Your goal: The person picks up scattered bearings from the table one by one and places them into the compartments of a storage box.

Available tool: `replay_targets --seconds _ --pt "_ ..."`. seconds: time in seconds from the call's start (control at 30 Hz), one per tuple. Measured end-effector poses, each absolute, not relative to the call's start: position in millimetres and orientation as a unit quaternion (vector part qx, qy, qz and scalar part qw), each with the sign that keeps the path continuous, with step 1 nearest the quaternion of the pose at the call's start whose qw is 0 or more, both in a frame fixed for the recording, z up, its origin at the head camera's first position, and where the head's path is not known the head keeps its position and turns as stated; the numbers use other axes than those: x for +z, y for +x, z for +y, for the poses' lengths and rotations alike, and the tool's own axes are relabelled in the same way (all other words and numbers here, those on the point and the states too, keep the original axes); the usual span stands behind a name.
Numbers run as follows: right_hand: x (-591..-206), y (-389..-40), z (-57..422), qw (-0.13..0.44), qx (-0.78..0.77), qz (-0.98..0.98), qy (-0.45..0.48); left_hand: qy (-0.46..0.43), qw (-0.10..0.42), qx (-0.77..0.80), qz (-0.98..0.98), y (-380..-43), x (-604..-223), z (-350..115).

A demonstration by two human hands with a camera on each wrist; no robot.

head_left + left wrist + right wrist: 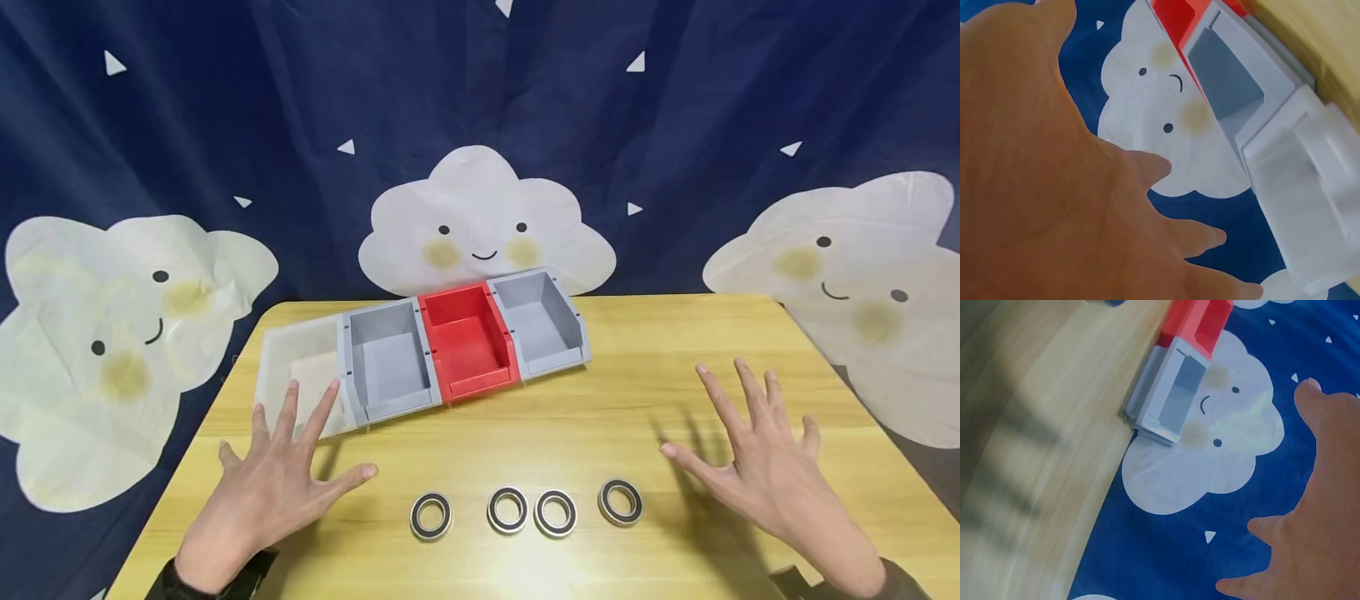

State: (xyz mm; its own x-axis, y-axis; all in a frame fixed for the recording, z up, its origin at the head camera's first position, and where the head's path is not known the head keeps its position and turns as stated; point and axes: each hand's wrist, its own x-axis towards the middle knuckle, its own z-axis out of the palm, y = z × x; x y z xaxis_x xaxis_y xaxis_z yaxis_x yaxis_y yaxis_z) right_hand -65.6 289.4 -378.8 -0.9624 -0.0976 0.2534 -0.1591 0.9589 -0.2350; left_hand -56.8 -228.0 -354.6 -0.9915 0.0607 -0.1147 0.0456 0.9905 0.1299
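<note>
My left hand (273, 483) is held above the table's left side with fingers spread, nearest the translucent white bin (300, 346); nothing is in it. Over the right side, my right hand (772, 471) also has its fingers spread and holds nothing. Between the hands, several ball bearings lie flat in a loose row: one bearing (431, 517) at the left, two close together in the middle, the first bearing (507, 510) beside the second bearing (555, 513), and another bearing (621, 502) nearest the right hand. Both wrist views show the spread fingers apart from any object.
Behind the bearings, a slanted row of joined bins runs from the white one through a grey bin (393, 358) and a red bin (468, 342) to another grey bin (538, 321). The wooden table (675, 333) ends at a dark blue curtain (480, 75) with white clouds.
</note>
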Motion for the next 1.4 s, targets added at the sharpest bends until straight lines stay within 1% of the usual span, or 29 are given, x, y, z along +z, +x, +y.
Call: replay_targets --seconds 0.17,0.27,0.43,0.5,0.57,0.73,0.9,1.2,1.4 --pt "-380.0 -62.5 290.1 0.121 0.135 -0.981 0.067 0.017 0.067 0.079 0.994 -60.3 -353.7 -234.4" --pt "-381.3 -60.8 290.0 0.120 0.139 -0.981 0.068 0.011 0.049 0.106 0.993 -67.1 -355.0 -245.6" --pt "-383.8 -57.5 289.3 0.115 0.139 -0.981 0.067 -0.015 -0.041 0.164 0.985 -86.8 -365.0 -272.1" --pt "-384.9 -56.0 288.3 0.113 0.140 -0.982 0.065 -0.033 -0.065 0.171 0.983 -97.9 -371.4 -284.0" --pt "-386.1 -54.3 287.2 0.111 0.142 -0.982 0.065 -0.056 -0.055 0.169 0.983 -109.9 -377.7 -295.9" --pt "-388.0 -52.8 283.6 0.107 0.146 -0.981 0.068 -0.110 0.023 0.172 0.979 -139.9 -389.8 -319.6" --pt "-389.1 -53.8 279.5 0.101 0.147 -0.981 0.072 -0.130 0.073 0.162 0.975 -158.8 -398.1 -326.8" --pt "-395.0 -53.6 276.7 0.087 0.156 -0.982 0.069 -0.134 0.099 0.133 0.977 -166.1 -401.9 -323.3" --pt "-396.7 -55.6 276.3 0.087 0.157 -0.981 0.069 -0.112 0.095 0.130 0.981 -167.6 -402.5 -318.9"
